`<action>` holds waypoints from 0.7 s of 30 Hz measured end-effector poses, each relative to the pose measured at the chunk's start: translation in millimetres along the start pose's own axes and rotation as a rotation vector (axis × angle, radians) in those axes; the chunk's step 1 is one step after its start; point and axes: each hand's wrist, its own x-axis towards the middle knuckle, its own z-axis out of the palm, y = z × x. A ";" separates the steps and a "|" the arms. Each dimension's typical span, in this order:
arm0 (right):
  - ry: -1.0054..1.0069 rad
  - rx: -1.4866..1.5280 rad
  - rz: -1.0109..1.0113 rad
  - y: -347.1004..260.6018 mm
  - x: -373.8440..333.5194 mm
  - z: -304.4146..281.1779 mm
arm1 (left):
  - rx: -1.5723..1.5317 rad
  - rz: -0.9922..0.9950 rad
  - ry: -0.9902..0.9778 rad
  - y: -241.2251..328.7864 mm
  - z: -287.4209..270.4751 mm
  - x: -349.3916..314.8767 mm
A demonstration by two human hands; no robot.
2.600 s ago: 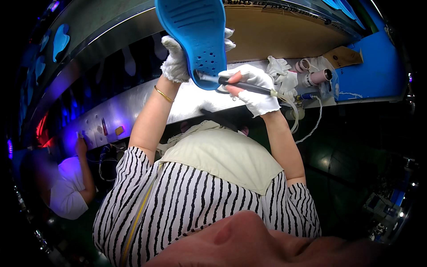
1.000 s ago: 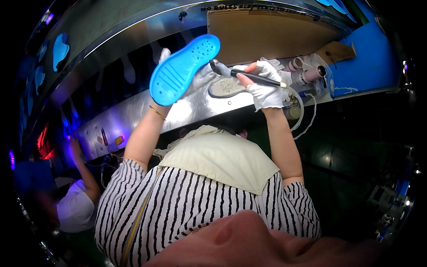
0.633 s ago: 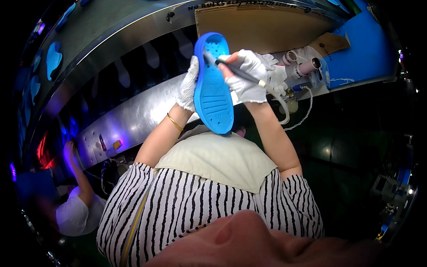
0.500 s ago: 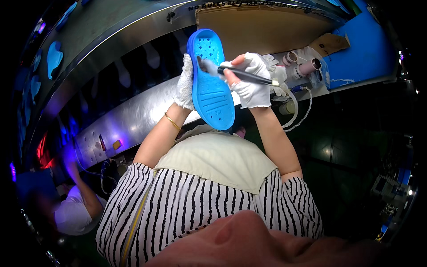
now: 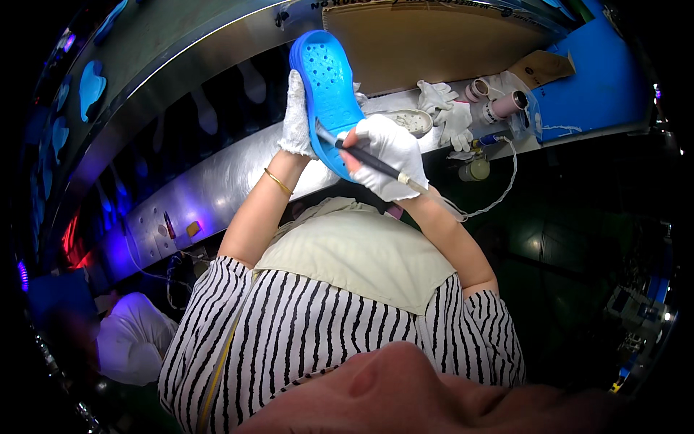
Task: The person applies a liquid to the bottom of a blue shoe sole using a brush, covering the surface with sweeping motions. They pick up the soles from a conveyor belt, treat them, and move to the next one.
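A bright blue shoe sole (image 5: 325, 79) with small holes at its far end is held up in front of me, inner face toward me. My left hand (image 5: 296, 119), in a white fingertip-less-looking glove, is closed on its left edge. In my gloved right hand (image 5: 396, 153), with bare fingertips, is a black-handled brush (image 5: 372, 163), held like a pen. A pale tube runs from its back end. The brush tip lies at the left inner side of the sole, around its middle. My right hand hides part of the sole's near end.
Behind the sole stands a cardboard box (image 5: 434, 47). White gloves (image 5: 454, 123), a pale sole (image 5: 412, 121) and pink-and-white bottles (image 5: 510, 105) lie right, beside a blue panel (image 5: 607, 72). The metal bench (image 5: 224, 173) runs left, below a belt (image 5: 166, 36) with blue pieces. Another person (image 5: 137, 336) sits lower left.
The brush has moved from the sole's upper middle down toward its near left edge, and my right hand came nearer. The sole has shifted slightly up and left.
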 end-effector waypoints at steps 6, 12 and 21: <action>0.067 0.107 0.238 3.5 8.1 -21.6 | -0.096 0.037 -0.025 4.0 12.5 -5.3; 0.156 0.268 0.294 -10.8 20.5 -35.9 | -0.235 -0.038 -0.159 -2.7 41.1 -30.9; 0.094 0.458 0.333 -10.1 3.2 -10.9 | -0.048 0.127 -0.215 12.0 39.5 -14.8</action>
